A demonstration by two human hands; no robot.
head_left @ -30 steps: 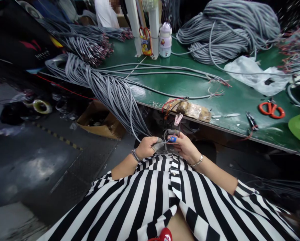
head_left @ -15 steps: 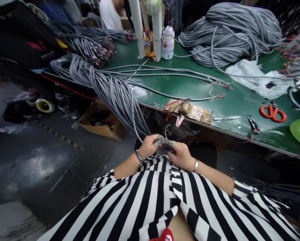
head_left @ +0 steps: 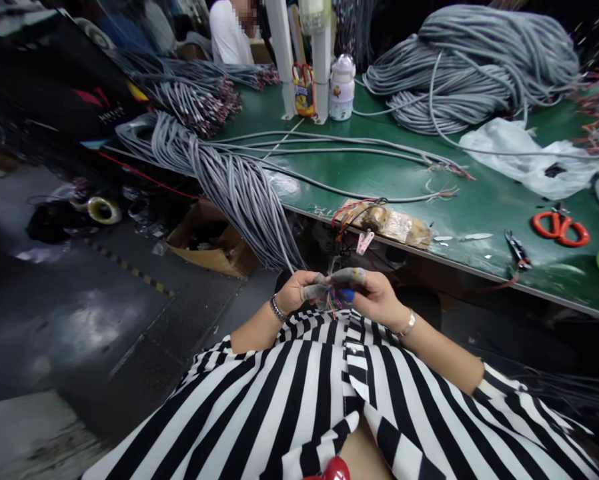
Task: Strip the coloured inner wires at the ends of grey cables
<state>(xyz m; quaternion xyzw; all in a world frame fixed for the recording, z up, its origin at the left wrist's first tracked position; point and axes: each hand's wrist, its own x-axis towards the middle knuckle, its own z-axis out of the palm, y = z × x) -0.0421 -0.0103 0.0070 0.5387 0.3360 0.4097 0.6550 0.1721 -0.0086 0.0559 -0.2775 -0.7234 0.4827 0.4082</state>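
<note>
My two hands meet close to my chest, just below the front edge of the green table. My left hand is closed, its grey-taped fingertips pinching the end of a grey cable that runs down from the bundle hanging off the table. My right hand is closed too, a taped finger and a blue-capped fingertip working at the thin coloured wires at that cable's end.
A taped block with a pink clip sits on the table edge. Orange scissors, small cutters, a white plastic bag, a big grey cable coil and a bottle lie beyond. A cardboard box stands on the floor. A person sits at the far end.
My hands have stayed together at the cable end, shifting slightly; the right hand's fingers turned over the wires, and the coloured strands now show between the fingertips.
</note>
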